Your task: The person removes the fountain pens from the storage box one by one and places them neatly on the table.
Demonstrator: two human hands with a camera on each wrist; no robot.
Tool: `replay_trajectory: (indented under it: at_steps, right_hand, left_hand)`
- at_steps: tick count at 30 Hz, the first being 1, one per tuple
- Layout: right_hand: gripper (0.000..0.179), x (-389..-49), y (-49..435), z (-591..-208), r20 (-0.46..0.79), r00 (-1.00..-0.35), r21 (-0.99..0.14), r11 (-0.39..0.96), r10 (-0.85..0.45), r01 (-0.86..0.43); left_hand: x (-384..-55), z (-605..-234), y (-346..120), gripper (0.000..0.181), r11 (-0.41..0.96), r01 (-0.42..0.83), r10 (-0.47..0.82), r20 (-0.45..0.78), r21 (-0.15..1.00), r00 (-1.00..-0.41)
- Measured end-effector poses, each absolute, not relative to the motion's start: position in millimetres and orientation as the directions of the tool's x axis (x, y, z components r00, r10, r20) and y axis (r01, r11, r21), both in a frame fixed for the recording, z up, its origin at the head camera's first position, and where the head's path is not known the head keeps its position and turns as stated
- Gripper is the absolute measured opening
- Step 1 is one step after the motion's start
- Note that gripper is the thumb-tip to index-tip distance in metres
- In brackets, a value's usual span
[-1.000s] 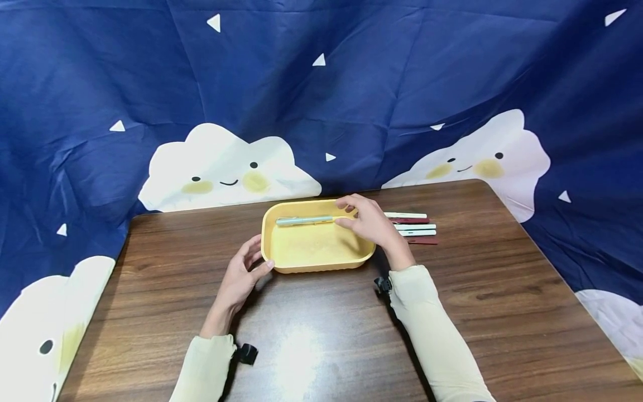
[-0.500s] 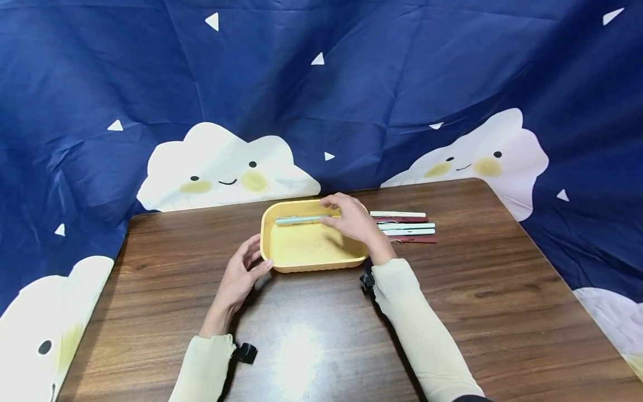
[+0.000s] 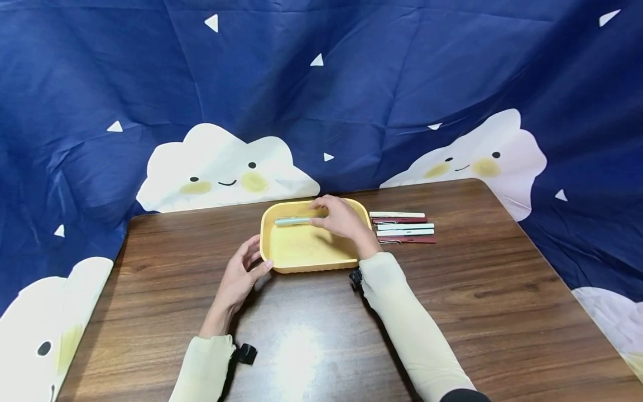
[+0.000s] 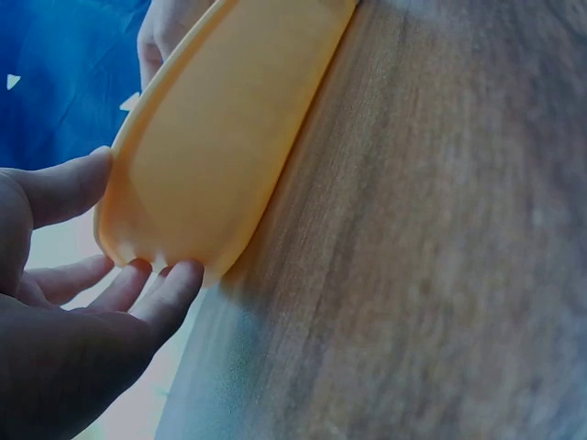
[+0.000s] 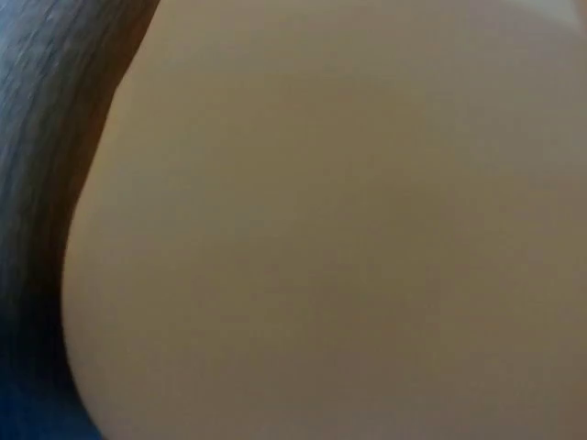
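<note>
Two hands are at the yellow tray (image 3: 311, 251), which stands upright on the wooden table (image 3: 502, 279). The left hand (image 3: 243, 273) grips the tray's left end: thumb on the rim, fingers curled against the outer wall. The right hand (image 3: 340, 218) is over the tray, thumb and forefinger parted with a visible gap; contact with the pen below cannot be confirmed. The right wrist view is filled by a blurred close surface and does not show the fingers.

The light blue pen (image 3: 290, 221) lies lengthwise inside the tray, near the far wall, its right part hidden by the right hand. Handling, as judged: light, rigid, smooth and liable to roll. Take hold across mid-barrel between thumb and forefinger. The tray appears light and fairly stiff; hold it at an end wall, thumb on the rim.

Right of the tray, five pens (image 3: 406, 226), three pale and two dark red, lie roughly parallel on the table. Behind hangs a blue cloth (image 3: 361, 84) printed with clouds.
</note>
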State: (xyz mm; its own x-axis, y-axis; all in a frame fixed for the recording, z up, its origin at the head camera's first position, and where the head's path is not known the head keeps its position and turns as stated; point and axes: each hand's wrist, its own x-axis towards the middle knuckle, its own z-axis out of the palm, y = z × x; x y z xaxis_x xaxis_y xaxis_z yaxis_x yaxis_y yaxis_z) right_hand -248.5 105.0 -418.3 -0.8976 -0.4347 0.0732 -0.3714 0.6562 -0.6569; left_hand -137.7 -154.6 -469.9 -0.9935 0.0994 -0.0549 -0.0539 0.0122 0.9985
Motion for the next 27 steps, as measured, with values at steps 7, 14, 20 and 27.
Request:
replay_trajectory:
  at_steps: [7,14,20,27]
  right_hand:
    - [0.037,-251.9,98.5,-425.2,0.01,-0.911,-0.573,0.745,-0.412,-0.343]
    - [0.037,-255.3,94.4,-430.4,0.012,-0.914,-0.59,0.735,-0.406,-0.334]
    - [0.034,-255.8,92.0,-435.9,0.008,-0.917,-0.601,0.731,-0.4,-0.324]
    - [0.034,-255.1,86.1,-439.2,0.012,-0.917,-0.563,0.756,-0.398,-0.335]
  left_hand:
    - [-137.1,-470.6,-153.8,0.069,0.01,-0.051,0.106,-0.052,0.999,-0.993]
    - [-137.1,-470.0,-154.6,0.069,0.016,-0.05,0.099,-0.051,0.999,-0.994]
    - [-136.9,-469.4,-154.9,0.07,0.021,-0.051,0.094,-0.053,0.998,-0.994]
    - [-137.7,-470.4,-154.9,0.069,0.027,-0.047,0.094,-0.05,0.999,-0.994]
